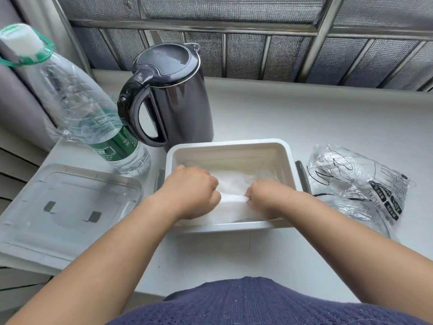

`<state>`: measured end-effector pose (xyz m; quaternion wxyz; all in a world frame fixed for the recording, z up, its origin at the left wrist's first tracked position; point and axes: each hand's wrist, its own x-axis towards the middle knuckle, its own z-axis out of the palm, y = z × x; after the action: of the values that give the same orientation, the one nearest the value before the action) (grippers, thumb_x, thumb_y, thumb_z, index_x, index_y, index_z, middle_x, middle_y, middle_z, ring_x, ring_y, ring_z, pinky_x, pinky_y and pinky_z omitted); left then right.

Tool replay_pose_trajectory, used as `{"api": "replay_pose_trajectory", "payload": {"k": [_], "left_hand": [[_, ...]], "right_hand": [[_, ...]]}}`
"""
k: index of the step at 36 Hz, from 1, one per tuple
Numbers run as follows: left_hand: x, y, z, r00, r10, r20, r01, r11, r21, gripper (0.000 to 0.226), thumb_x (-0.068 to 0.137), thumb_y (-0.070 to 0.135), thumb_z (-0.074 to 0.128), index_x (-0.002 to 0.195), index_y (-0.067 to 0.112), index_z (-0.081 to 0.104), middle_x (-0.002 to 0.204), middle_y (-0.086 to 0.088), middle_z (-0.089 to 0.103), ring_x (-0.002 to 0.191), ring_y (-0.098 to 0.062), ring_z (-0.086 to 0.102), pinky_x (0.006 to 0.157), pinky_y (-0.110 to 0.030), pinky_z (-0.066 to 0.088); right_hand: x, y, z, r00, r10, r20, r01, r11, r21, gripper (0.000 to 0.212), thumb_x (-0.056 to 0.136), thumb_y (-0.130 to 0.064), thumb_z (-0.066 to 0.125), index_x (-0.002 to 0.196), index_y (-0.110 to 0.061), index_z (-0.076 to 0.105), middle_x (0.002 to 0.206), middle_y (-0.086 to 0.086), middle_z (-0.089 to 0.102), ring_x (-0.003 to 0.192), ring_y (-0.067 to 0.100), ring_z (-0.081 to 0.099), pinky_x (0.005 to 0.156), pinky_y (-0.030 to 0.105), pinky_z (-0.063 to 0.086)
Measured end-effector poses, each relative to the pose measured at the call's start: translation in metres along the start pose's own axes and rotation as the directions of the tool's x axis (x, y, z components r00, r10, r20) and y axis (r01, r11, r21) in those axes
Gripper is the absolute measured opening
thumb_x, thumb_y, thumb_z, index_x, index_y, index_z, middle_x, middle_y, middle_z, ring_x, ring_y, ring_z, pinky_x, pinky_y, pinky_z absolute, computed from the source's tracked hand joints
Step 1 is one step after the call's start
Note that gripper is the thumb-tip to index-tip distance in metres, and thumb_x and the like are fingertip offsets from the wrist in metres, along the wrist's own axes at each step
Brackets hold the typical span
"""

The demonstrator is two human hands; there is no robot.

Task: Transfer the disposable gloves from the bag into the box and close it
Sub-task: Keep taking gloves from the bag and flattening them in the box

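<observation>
White counter [304, 118] | left hand [192, 191], right hand [267, 195] knuckles-up inside box [229, 143] | fingers curled, gripping gloves [234, 184]

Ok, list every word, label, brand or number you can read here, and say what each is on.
"L/XL": on the clear plastic bag, sideways, part of a size marking.
Black blocks of print on the bag: too small to read.
On the water bottle, the green label: white brand word, upside down, too blurred to read.
No text visible on the kettle, box, lid or gloves.
</observation>
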<state>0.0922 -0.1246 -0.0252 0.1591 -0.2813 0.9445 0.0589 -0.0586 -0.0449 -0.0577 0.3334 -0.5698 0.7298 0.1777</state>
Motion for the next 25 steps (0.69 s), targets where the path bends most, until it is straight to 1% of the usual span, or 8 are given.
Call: {"api": "replay_pose_trajectory", "payload": {"k": [4, 8, 10, 12, 15, 18, 20, 25], "left_hand": [[0.000, 0.004, -0.007, 0.941, -0.122, 0.315, 0.177, 0.973, -0.151, 0.025, 0.091, 0.026, 0.038, 0.073, 0.012, 0.049, 0.081, -0.003, 0.052, 0.075, -0.023, 0.046, 0.057, -0.028, 0.033], [-0.004, 0.007, -0.007, 0.961, -0.210, 0.178, 0.211, 0.977, 0.011, 0.013, 0.093, 0.020, 0.039, 0.095, 0.017, 0.052, 0.102, -0.005, 0.055, 0.086, -0.027, 0.050, 0.064, -0.031, 0.034], [-0.003, 0.011, -0.004, 0.988, -0.150, 0.039, 0.147, 0.986, 0.082, 0.020, 0.093, 0.017, 0.042, 0.109, 0.020, 0.055, 0.110, -0.003, 0.055, 0.097, -0.027, 0.053, 0.065, -0.031, 0.033], [0.000, 0.015, 0.000, 0.998, -0.057, -0.011, 0.057, 0.998, 0.034, 0.031, 0.094, 0.017, 0.042, 0.120, 0.027, 0.057, 0.117, 0.001, 0.054, 0.109, -0.024, 0.052, 0.069, -0.029, 0.033], [0.006, 0.012, 0.010, 0.996, -0.034, 0.086, 0.038, 0.998, -0.044, 0.037, 0.094, 0.018, 0.044, 0.127, 0.029, 0.054, 0.130, 0.001, 0.048, 0.120, -0.024, 0.045, 0.084, -0.034, 0.041], [0.013, 0.004, 0.024, 0.971, -0.111, 0.213, 0.115, 0.993, -0.004, 0.042, 0.091, 0.025, 0.050, 0.133, 0.025, 0.045, 0.137, -0.007, 0.038, 0.123, -0.031, 0.040, 0.089, -0.039, 0.040], [0.018, 0.002, 0.030, 0.953, -0.135, 0.272, 0.138, 0.990, 0.008, 0.053, 0.090, 0.032, 0.053, 0.139, 0.025, 0.035, 0.141, -0.007, 0.033, 0.127, -0.033, 0.037, 0.089, -0.041, 0.040], [0.030, 0.000, 0.043, 0.928, -0.137, 0.346, 0.132, 0.991, 0.040, 0.071, 0.092, 0.035, 0.047, 0.150, 0.020, 0.008, 0.157, -0.010, 0.006, 0.143, -0.029, 0.013, 0.112, -0.043, 0.019]], "right_hand": [[-0.006, -0.003, -0.007, 0.995, -0.039, 0.088, 0.038, 0.999, 0.012, 0.021, 0.095, -0.015, 0.037, 0.093, -0.011, 0.058, 0.102, 0.008, 0.060, 0.088, 0.025, 0.049, 0.068, 0.027, 0.039], [-0.018, -0.003, -0.016, 0.989, -0.038, 0.142, 0.034, 0.999, 0.025, 0.019, 0.090, -0.020, 0.039, 0.078, -0.013, 0.052, 0.094, 0.005, 0.056, 0.087, 0.026, 0.049, 0.076, 0.028, 0.040], [-0.024, -0.004, -0.019, 0.993, -0.048, 0.109, 0.041, 0.997, 0.063, 0.018, 0.083, -0.014, 0.043, 0.091, -0.010, 0.059, 0.099, 0.006, 0.060, 0.090, 0.026, 0.056, 0.079, 0.028, 0.047], [-0.024, -0.008, -0.021, 0.997, -0.079, -0.028, 0.081, 0.991, 0.107, 0.038, 0.084, -0.009, 0.041, 0.118, -0.012, 0.058, 0.120, 0.006, 0.059, 0.109, 0.026, 0.056, 0.093, 0.034, 0.048], [-0.015, -0.010, -0.019, 0.982, -0.096, -0.162, 0.119, 0.983, 0.137, 0.045, 0.089, -0.005, 0.039, 0.131, -0.017, 0.051, 0.133, 0.004, 0.053, 0.121, 0.025, 0.048, 0.099, 0.034, 0.043], [0.001, -0.003, -0.004, 0.994, -0.060, -0.097, 0.070, 0.992, 0.108, 0.043, 0.089, -0.011, 0.046, 0.131, -0.016, 0.043, 0.133, 0.013, 0.043, 0.121, 0.033, 0.046, 0.092, 0.032, 0.040], [0.006, 0.000, 0.004, 0.998, -0.023, -0.061, 0.030, 0.994, 0.104, 0.049, 0.086, -0.013, 0.047, 0.134, -0.014, 0.034, 0.134, 0.017, 0.033, 0.126, 0.040, 0.037, 0.098, 0.038, 0.037], [0.012, 0.000, 0.006, 0.998, -0.019, -0.058, 0.025, 0.994, 0.102, 0.058, 0.081, -0.010, 0.052, 0.134, -0.012, 0.029, 0.132, 0.017, 0.031, 0.128, 0.039, 0.034, 0.099, 0.038, 0.036]]}}
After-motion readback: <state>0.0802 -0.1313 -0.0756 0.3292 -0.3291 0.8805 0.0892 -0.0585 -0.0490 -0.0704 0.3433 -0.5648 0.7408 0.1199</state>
